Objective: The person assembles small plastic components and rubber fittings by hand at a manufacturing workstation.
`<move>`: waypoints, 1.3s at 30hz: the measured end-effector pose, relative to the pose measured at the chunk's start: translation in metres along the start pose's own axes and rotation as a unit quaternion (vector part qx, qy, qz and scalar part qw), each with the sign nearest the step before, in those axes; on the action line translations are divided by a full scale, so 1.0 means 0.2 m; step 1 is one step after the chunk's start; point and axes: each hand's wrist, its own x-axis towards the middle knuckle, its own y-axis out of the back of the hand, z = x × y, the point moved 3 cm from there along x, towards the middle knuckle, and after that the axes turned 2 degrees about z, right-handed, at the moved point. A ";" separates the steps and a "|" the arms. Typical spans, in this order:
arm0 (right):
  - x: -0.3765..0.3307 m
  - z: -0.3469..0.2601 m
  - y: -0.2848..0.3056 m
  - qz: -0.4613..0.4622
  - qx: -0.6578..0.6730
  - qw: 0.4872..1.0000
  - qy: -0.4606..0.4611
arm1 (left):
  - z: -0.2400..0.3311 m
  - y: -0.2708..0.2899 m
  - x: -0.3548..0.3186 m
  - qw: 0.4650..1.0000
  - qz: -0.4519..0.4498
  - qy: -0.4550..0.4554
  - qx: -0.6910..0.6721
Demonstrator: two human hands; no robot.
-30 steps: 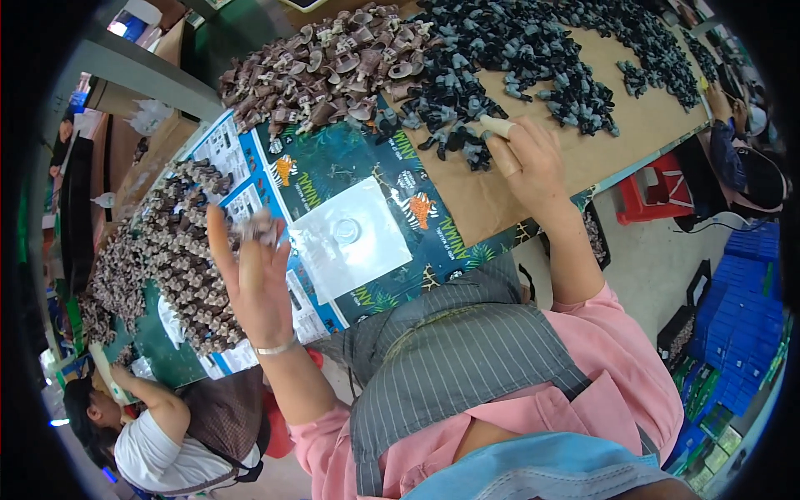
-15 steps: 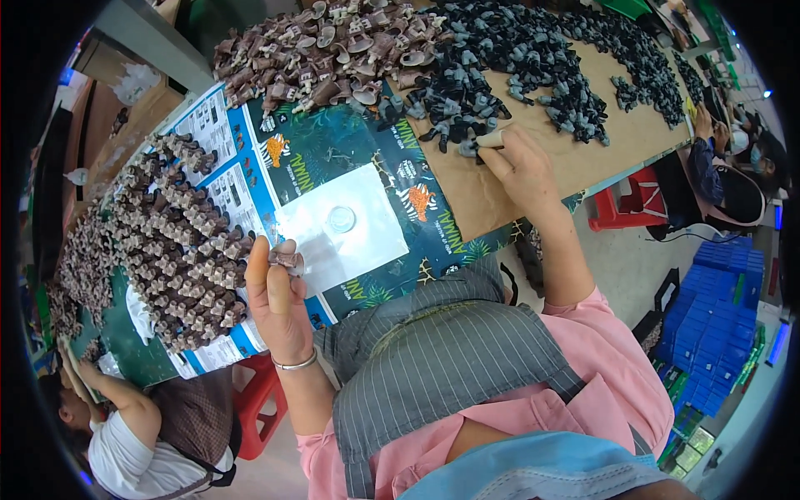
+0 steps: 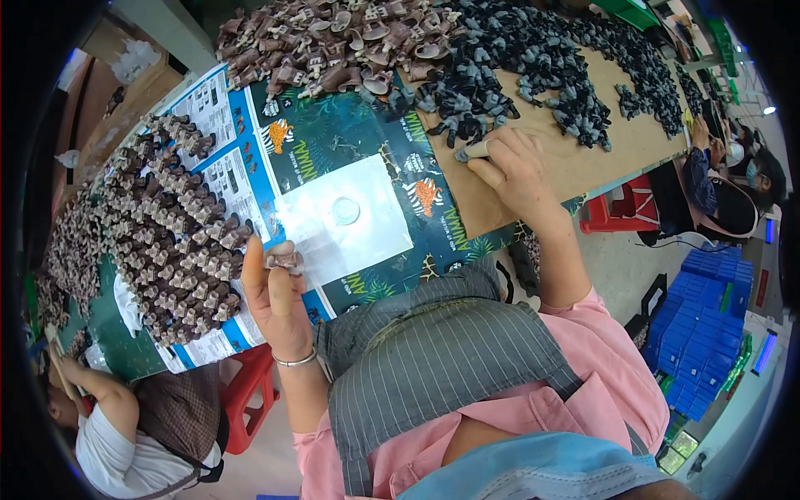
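Note:
My left hand pinches a small brownish plastic figure part between thumb and fingers, just past the table's near edge beside the white sheet. On that sheet sits a small clear round dish. My right hand has its fingertips closed on a small grey-and-black plastic piece over the brown paper, below the near edge of a heap of similar grey-and-black pieces. Some of my fingers wear pale finger covers. Beyond the sheet lies a heap of brown hollow parts.
To the left, rows of assembled brown figures stand on printed cardboard. A co-worker in a white top sits at lower left, beside a red stool. Blue boxes are stacked on the right; other people sit beyond.
My right hand has drawn slightly back from the heap, with the grey-and-black piece at its fingertips. My left hand still holds the brown part. The view has shifted slightly.

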 end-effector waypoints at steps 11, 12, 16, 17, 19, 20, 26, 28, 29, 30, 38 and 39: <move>0.14 -0.35 -0.10 0.061 0.369 0.927 0.020 | -0.03 0.04 -0.02 1.000 0.004 -0.008 0.008; 0.15 -0.38 -0.11 0.048 0.384 0.922 0.017 | -0.04 0.05 -0.01 1.000 0.003 -0.008 0.012; 0.20 -0.49 -0.17 0.046 0.376 0.921 0.093 | -0.03 0.03 -0.01 1.000 -0.003 -0.012 0.005; 0.21 -0.51 -0.19 0.041 0.379 0.919 0.097 | -0.03 0.03 -0.01 1.000 -0.010 -0.017 -0.002; 0.21 -0.56 -0.20 0.027 0.326 0.931 0.161 | -0.03 0.03 -0.01 1.000 -0.011 -0.023 -0.007; 0.22 -0.57 -0.21 0.023 0.325 0.931 0.165 | -0.03 0.03 -0.01 1.000 -0.013 -0.019 -0.005; 0.20 -0.63 -0.22 -0.006 0.282 0.931 0.232 | -0.03 0.03 -0.01 1.000 -0.014 -0.005 -0.001; 0.22 -0.62 -0.20 -0.001 0.251 0.938 0.239 | -0.02 0.03 0.00 1.000 -0.015 -0.011 -0.001; 0.22 -0.62 -0.20 -0.003 0.251 0.937 0.241 | -0.02 0.02 -0.01 1.000 -0.010 0.002 0.002; 0.22 -0.63 -0.20 -0.008 0.251 0.935 0.252 | -0.02 0.02 0.00 1.000 -0.006 0.015 0.005; 0.19 -0.60 -0.22 -0.002 0.265 0.928 0.261 | -0.01 -0.05 0.02 0.999 0.012 0.053 0.003; 0.19 -0.58 -0.23 0.004 0.304 0.928 0.215 | -0.01 -0.06 0.03 0.999 0.006 0.049 0.007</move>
